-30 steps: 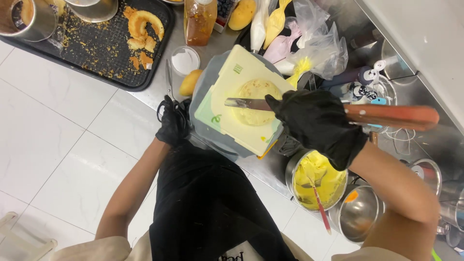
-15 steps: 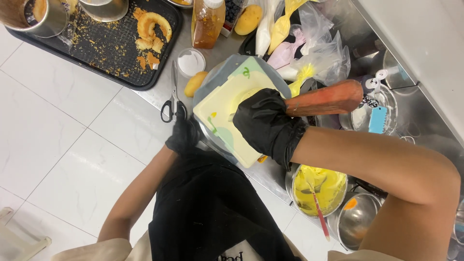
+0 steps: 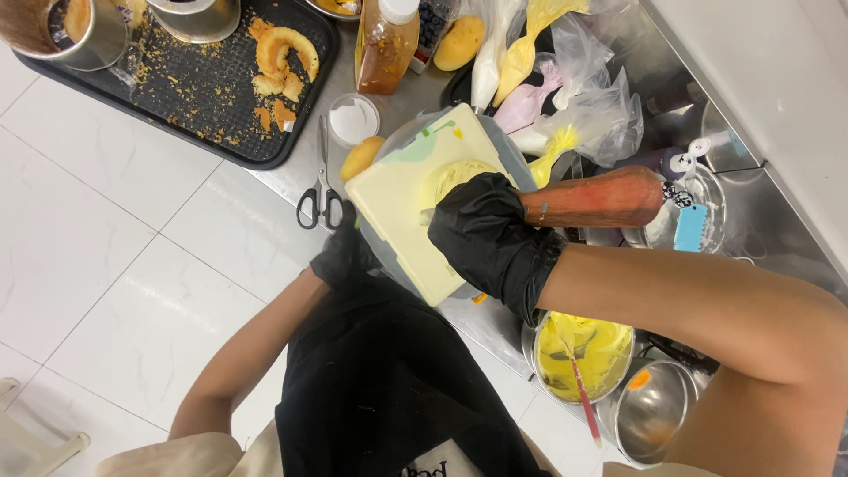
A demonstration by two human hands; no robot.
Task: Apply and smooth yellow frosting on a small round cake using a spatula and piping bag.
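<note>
Head view: right hand (image 3: pixel 490 238) grips wooden-handled knife (image 3: pixel 590 199); steel bowl (image 3: pixel 618 375) holds yellow cream (image 3: pixel 579 349).

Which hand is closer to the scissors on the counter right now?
Left. The left hand in its black glove sits just below and right of the scissors, at the cream board's edge. The right hand is farther right, over the board, gripping a wooden-handled tool.

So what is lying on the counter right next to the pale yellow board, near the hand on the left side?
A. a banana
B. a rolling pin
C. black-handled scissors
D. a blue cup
C: the black-handled scissors lie on the steel counter just beside the pale yellow board, close to the left hand in its black glove.
</note>
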